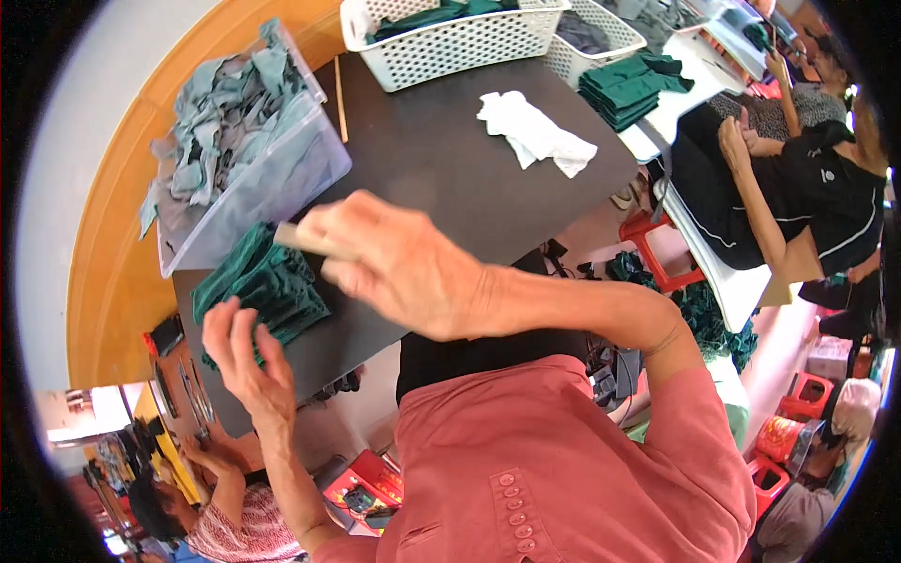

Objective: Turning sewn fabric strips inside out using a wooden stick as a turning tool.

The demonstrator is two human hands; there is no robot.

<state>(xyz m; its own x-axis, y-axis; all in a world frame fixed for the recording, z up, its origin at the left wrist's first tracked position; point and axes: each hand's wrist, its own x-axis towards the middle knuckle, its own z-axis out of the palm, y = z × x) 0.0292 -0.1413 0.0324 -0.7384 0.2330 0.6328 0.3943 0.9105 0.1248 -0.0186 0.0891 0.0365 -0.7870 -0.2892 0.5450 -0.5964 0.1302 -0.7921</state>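
Note:
A pile of dark green velvety cloth pieces (272,291) lies at the left end of the dark table, against the clear plastic bin. My left hand (249,366) is at its near edge with fingers stretched out and apart; whether the fingertips touch the cloth I cannot tell. Above and to the right of the pile, my right hand (399,267) is closed on a flat beige-grey strip (305,241), one end of which sticks out toward the cloth. Motion blurs this hand slightly, and its grip hides the rest of the strip.
Grey-green cloth overflows the clear plastic bin (305,159). A thin wooden stick (341,98) and a crumpled white cloth (535,134) lie on the dark table (422,141). White baskets (460,52) stand at the back, folded green cloth (629,89) at right. Other people sit nearby.

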